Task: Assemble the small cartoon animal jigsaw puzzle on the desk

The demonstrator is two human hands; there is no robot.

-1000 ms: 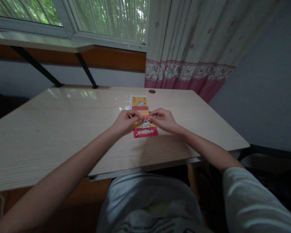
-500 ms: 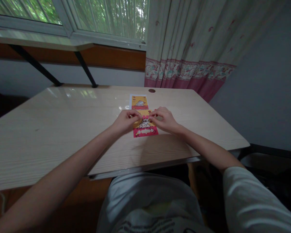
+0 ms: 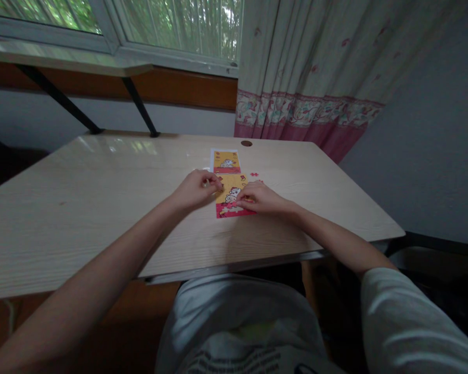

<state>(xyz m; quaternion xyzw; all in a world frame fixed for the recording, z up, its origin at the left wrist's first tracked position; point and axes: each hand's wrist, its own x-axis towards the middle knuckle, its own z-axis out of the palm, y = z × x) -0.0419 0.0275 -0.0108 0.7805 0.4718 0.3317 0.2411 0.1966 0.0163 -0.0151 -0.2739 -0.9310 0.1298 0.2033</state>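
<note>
A yellow and pink jigsaw puzzle [image 3: 234, 182] with a white cartoon animal lies on the desk, and pale gaps show in its pink lower strip. My left hand [image 3: 197, 188] is at the puzzle's upper left edge, thumb and fingertips pinched together. Whatever may be between those fingertips is too small to make out. Over the lower right of the puzzle, my right hand [image 3: 263, 197] pinches a pink puzzle piece [image 3: 251, 199], mostly hidden by the fingers. Loose pink puzzle pieces [image 3: 254, 174] lie just beyond my right hand.
Behind the puzzle lies a picture card [image 3: 226, 163] with a matching design on a white sheet. The pale wooden desk [image 3: 101, 208] has a round hole [image 3: 246, 143] near its back edge. Black shelf supports [image 3: 140, 106] stand at the back left, and a curtain [image 3: 296, 62] hangs behind.
My right hand has come down toward the puzzle's pink lower strip. My left hand has drawn slightly left, away from the right. Loose pink pieces beyond the right hand are now uncovered.
</note>
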